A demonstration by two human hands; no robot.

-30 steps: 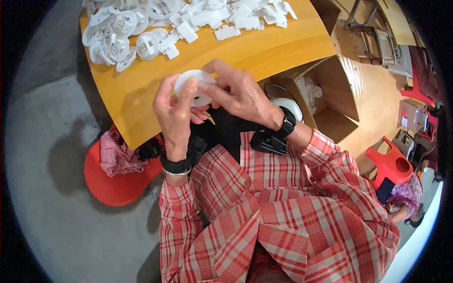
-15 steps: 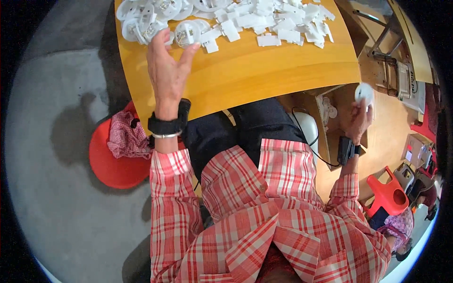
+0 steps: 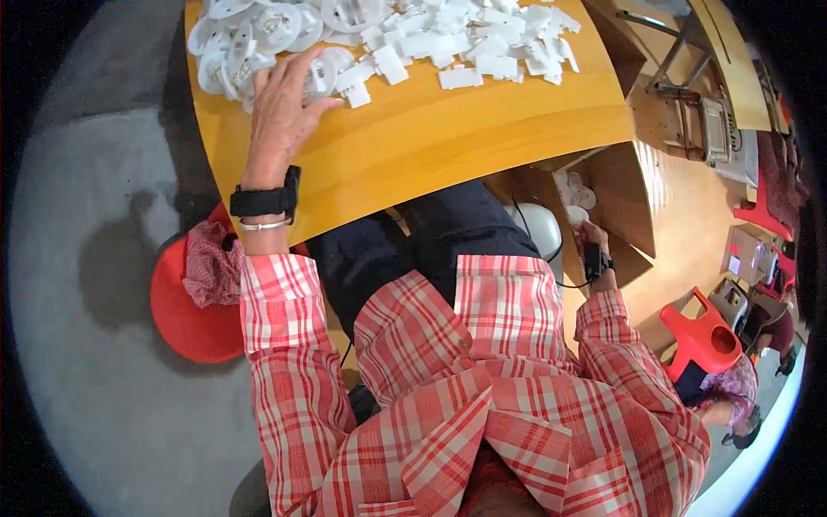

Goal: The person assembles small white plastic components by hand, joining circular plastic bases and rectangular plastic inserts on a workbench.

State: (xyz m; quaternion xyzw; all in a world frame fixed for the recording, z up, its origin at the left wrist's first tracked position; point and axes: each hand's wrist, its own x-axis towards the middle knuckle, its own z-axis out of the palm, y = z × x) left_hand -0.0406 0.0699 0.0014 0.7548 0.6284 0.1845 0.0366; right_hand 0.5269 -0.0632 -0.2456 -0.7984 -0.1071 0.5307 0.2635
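Note:
My left hand [image 3: 282, 112] is over the yellow table [image 3: 431, 125], at the near edge of a heap of round clear-white plastic parts [image 3: 277, 30]. Its thumb stands apart from the fingers, and one round part [image 3: 320, 77] lies between them, not lifted. Low on the right, my right hand [image 3: 592, 234] reaches into an open cardboard box [image 3: 633, 194] below table height. A white round disc [image 3: 575, 214] is at its fingertips and appears pinched there. More round white pieces [image 3: 585, 197] lie in the box, just past that disc.
Flat white rectangular plastic pieces [image 3: 461, 78] are heaped along the table's far side. A red stool [image 3: 194, 310] with a checked cloth [image 3: 213, 263] stands at left. Beside my leg is a white rounded object [image 3: 541, 229]; a red chair [image 3: 702, 332] and another person [image 3: 732, 392] are at right.
My right hand has swung inward and down from beside the box into it, with the white disc. My left hand has closed in slightly on the round parts. The view has shifted somewhat.

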